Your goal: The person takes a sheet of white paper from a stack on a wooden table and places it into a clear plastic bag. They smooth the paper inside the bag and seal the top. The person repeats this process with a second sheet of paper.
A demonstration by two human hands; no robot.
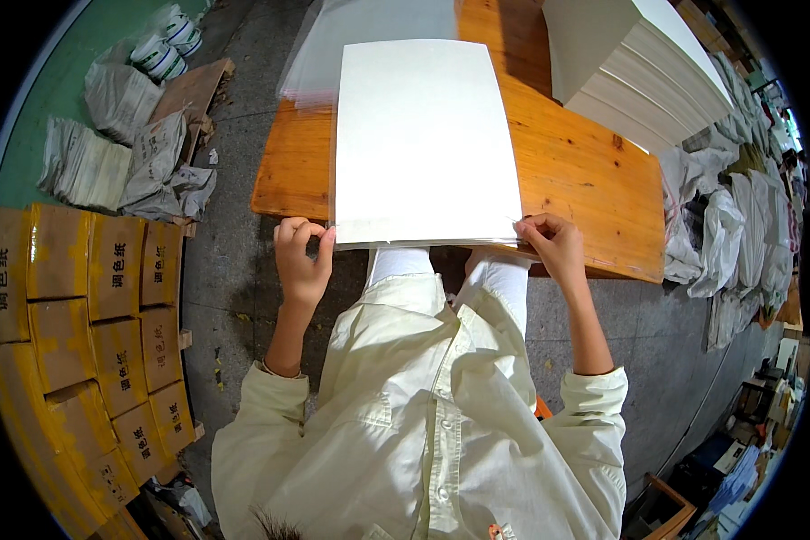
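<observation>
A white sheet or thin stack of paper lies in front of me on a wooden table, its near edge reaching over the table's front edge. A clear plastic sleeve seems to surround it, its shiny margin showing along the left side and near edge. At the near left corner, my left hand is closed, thumb and forefinger pinching the sleeve's edge. My right hand pinches the near right corner between thumb and fingertips. Whether its fingertips also grip the paper I cannot tell.
More clear plastic sleeves lie at the table's far side. A tall stack of white paper stands at the back right. Taped cartons are piled on the left; wrapped bundles sit beyond the table's right end.
</observation>
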